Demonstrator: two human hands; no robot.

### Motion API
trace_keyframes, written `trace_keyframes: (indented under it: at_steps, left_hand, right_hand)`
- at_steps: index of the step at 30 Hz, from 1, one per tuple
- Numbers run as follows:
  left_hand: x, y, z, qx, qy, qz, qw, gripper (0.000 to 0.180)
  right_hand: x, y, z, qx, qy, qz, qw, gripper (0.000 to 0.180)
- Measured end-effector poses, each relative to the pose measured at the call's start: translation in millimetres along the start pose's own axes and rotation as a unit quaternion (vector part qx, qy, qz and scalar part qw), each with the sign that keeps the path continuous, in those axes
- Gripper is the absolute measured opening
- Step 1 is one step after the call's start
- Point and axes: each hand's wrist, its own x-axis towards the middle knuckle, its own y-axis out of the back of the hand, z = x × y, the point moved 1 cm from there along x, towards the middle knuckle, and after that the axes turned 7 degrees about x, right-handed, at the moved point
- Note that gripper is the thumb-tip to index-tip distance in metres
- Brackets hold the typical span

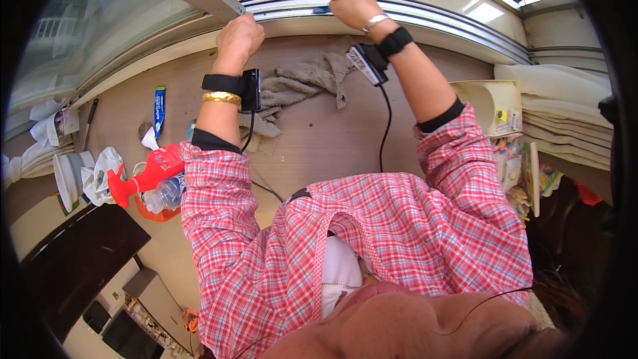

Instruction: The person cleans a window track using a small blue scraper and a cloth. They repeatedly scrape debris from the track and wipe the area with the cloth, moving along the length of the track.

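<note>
Two hands are raised at the grey metal window track [425,16] beyond the table's far edge: the left hand [238,40] is closed on the sliding frame's edge, the right hand [352,5] is fisted in the track, its contents unseen. A crumpled grey cloth [302,83] lies unused below; cleaning seems underway.

— What is the window track [425,16] made of?
— Metal. It looks smooth and a bit shiny.
— And the rag [302,86] under the arms?
— Cloth. It is grey, rough and crumpled.
— The sill [319,139] it lies on?
— It looks like wood, flat and dull.
— The spray bottle [143,176]?
— Red plastic, smooth and shiny.
— The shirt [399,239]?
— Soft checked cloth.
— The bangle [221,98] on the left wrist?
— Shiny, gold-coloured metal.
— The window pane [86,33]?
— Smooth glass.
</note>
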Motion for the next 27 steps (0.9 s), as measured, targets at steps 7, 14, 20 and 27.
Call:
trace_keyframes:
  at_steps: [7, 14, 20, 27]
  left_hand:
    - [3, -8, -3, 0.003, -0.021, 0.004, 1.0, 0.035]
    - [-4, -22, -9, -0.085, -0.022, 0.036, 0.996, 0.038]
    - [5, -32, -17, -0.134, -0.036, 0.081, 0.987, 0.036]
    - [-76, 10, -30, -0.29, -0.043, 0.167, 0.941, 0.022]
  right_hand:
    - [26, -34, -54, -0.004, 0.02, -0.073, 0.997, 0.027]
    - [40, -62, -59, 0.083, -0.004, -0.017, 0.996, 0.023]
    - [44, -70, -55, 0.078, 0.058, -0.042, 0.994, 0.019]
    - [-29, -13, -83, 0.221, 0.186, -0.099, 0.952, 0.018]
